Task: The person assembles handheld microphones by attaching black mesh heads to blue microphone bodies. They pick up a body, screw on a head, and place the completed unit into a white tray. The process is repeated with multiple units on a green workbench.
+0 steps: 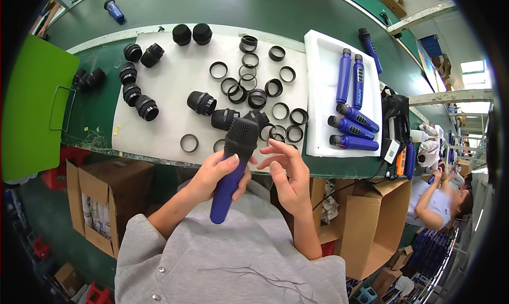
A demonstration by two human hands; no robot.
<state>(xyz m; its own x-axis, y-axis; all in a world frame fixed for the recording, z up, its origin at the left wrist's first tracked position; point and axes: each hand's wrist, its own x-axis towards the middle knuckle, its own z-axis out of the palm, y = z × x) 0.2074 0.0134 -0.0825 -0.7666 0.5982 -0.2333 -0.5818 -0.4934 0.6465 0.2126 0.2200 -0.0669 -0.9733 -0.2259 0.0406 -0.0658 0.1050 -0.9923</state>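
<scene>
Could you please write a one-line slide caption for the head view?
Left hand holds a blue microphone; right hand open beside it, above black rings.

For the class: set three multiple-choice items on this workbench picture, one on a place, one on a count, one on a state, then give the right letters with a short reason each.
1. Where do the blue microphone bodies without heads lie?
A. On the white tray
B. In the cardboard box
C. On the green board

2. How many blue bodies lie on that tray?
A. Two
B. Five
C. Nine

3. How is the blue microphone with the black mesh head held?
A. Gripped by the left hand alone
B. Clamped in both hands
C. Lying loose on the white mat

Answers:
1 A, the bodies rest on the tray right of the white mat.
2 B, two stand lengthwise and three lie across below them.
3 A, the right hand is open beside it, fingers spread.
</scene>
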